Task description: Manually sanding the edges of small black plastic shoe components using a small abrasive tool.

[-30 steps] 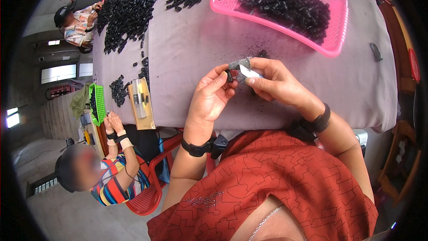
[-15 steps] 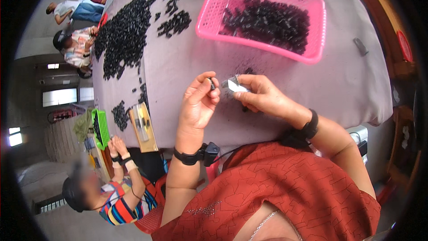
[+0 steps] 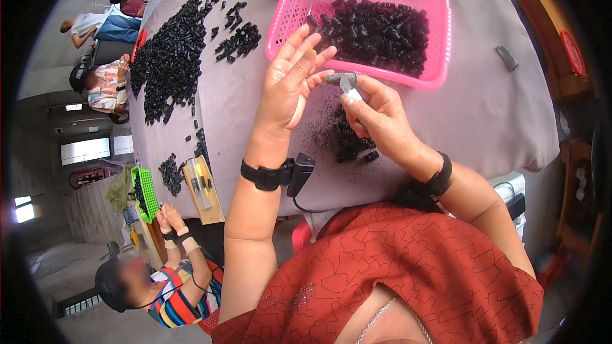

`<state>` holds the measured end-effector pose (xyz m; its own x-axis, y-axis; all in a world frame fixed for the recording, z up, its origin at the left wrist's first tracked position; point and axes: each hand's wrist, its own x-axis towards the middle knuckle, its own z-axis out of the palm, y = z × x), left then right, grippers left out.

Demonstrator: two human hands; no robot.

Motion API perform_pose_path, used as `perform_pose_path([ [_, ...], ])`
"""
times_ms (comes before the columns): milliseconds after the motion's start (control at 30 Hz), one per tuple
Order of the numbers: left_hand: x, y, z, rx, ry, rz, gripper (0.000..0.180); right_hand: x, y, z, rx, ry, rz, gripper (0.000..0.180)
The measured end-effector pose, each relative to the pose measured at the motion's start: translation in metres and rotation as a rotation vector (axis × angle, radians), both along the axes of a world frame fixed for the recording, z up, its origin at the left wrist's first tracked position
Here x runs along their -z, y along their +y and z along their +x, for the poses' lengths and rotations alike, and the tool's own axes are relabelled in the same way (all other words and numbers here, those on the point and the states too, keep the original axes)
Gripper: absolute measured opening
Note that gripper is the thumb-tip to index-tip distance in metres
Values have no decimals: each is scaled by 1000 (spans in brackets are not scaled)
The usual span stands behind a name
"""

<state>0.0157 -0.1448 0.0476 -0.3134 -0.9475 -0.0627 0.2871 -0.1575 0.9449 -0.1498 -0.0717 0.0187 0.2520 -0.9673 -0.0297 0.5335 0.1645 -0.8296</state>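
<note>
My left hand (image 3: 292,83) is raised at the near left corner of the pink basket (image 3: 276,33), fingers spread and nothing seen in them. My right hand (image 3: 382,107) pinches a small flat tool (image 3: 349,83), blade-like, with a shiny silver-white face and a grey end; its exact kind is unclear. That grey end lies close to my left fingertips. Under my right hand lies a small heap of short black cylindrical parts (image 3: 349,143), partly hidden by the hand. Many similar black parts (image 3: 382,35) fill the basket.
Dark crumbs lie on the grey tablecloth (image 3: 484,121) beside the heap. A grey piece (image 3: 507,57) rests at the right. Large piles of black parts (image 3: 169,57) cover the left side, near a tan tray (image 3: 205,191). Co-workers sit along the left, one in a striped shirt (image 3: 182,293).
My left hand has moved up to the basket and opened; the black part it held is out of it. My right hand has risen slightly with the tool, uncovering more of the heap.
</note>
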Motion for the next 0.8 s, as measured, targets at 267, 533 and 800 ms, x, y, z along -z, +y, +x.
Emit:
perform_pose_path([
  [267, 27, 61, 16, -37, -562, 89, 25, 6, 0, 0, 1, 6, 1, 21],
  [533, 41, 84, 1, 65, -1040, -364, 24, 18, 0, 4, -59, 71, 5, 17],
  [800, 52, 81, 6, 71, -999, -311, 25, 18, 0, 5, -102, 105, -28, 17],
])
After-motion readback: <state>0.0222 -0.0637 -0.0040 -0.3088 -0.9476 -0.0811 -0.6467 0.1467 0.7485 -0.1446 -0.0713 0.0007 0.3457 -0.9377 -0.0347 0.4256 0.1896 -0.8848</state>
